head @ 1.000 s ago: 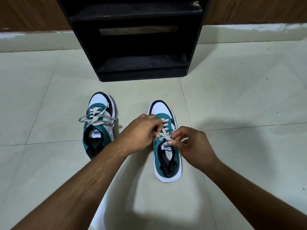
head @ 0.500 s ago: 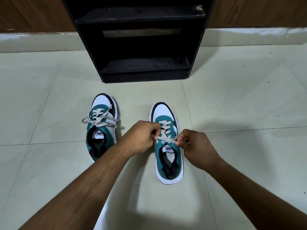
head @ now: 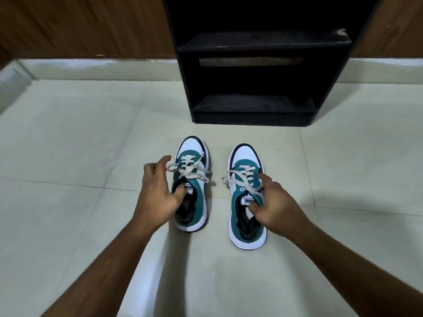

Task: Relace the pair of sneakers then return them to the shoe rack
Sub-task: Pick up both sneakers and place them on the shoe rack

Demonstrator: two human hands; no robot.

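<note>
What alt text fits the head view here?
Two bare hands reach into a pair of teal-and-white sneakers on a tiled floor: left hand at the left sneaker, right hand at the right sneaker. A black shoe rack stands just beyond.

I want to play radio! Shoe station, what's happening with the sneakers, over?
Left hand reaching into left sneaker. Right hand pinching right sneaker at the collar. Both laced, on floor. Shoe rack shelves open ahead, nothing blocking.

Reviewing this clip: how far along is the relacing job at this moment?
Done: both sneakers look laced and tied, left sneaker and right sneaker side by side on the floor. In hand: the left hand and right hand each reach into a sneaker's opening, apparently to lift it. Left: placing both on the shoe rack, whose visible shelves hold no shoes.
</note>
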